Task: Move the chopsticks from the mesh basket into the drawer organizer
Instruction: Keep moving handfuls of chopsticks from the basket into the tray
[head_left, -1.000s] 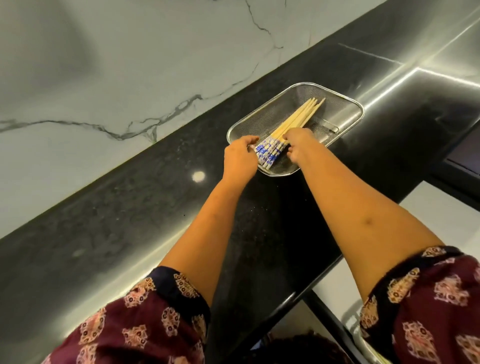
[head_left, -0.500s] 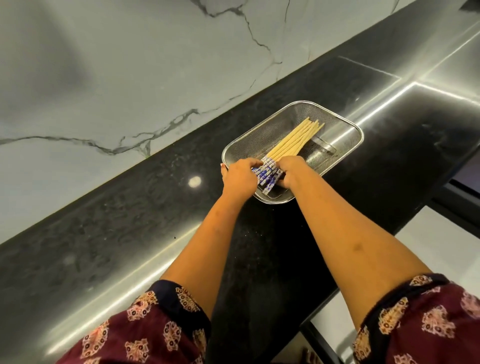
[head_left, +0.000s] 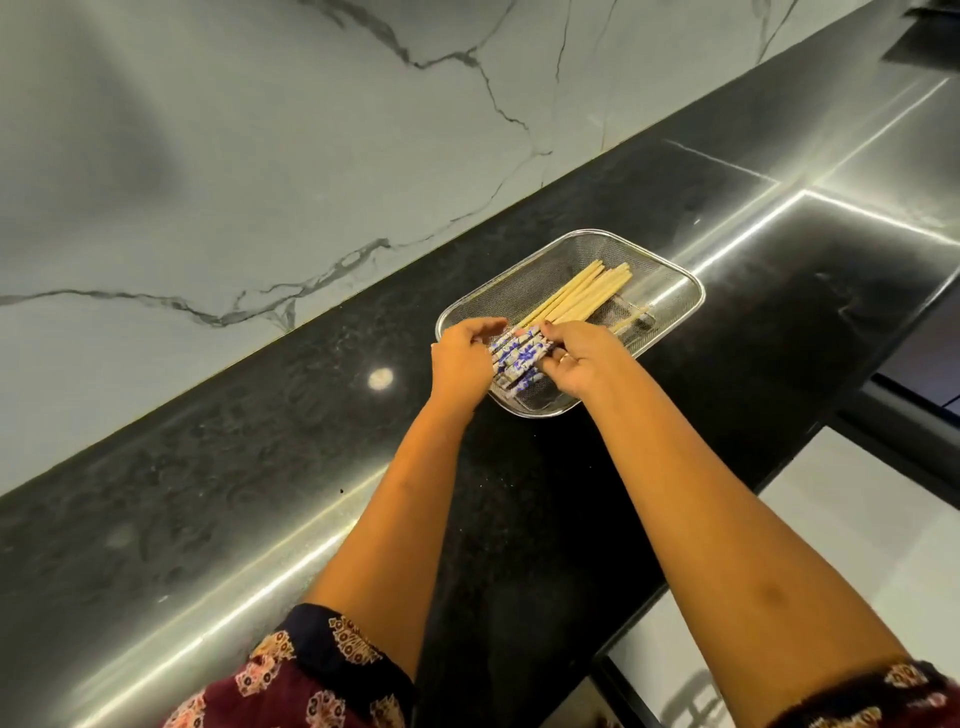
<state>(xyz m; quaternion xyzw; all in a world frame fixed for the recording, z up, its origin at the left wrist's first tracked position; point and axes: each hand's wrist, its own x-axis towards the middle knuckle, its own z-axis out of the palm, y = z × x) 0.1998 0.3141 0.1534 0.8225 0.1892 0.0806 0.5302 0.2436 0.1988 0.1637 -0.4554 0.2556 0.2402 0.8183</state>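
Observation:
A steel mesh basket (head_left: 670, 275) sits on the black countertop. In it lies a bundle of several pale wooden chopsticks (head_left: 576, 299) with blue-and-white patterned ends, pointing away to the upper right. My left hand (head_left: 462, 358) cups the patterned ends from the left side. My right hand (head_left: 576, 358) presses on them from the right, fingers curled over the bundle. One more chopstick (head_left: 631, 322) lies apart near the basket's right wall. No drawer organizer is in view.
The black stone countertop (head_left: 260, 467) runs diagonally, with a grey-veined marble wall (head_left: 260, 182) behind it. White floor or cabinet fronts (head_left: 857, 545) show past the counter's front edge at lower right.
Both hands have closed in on the patterned ends, gathering the chopsticks into a tighter bundle. The camera has shifted, so the basket sits lower in view.

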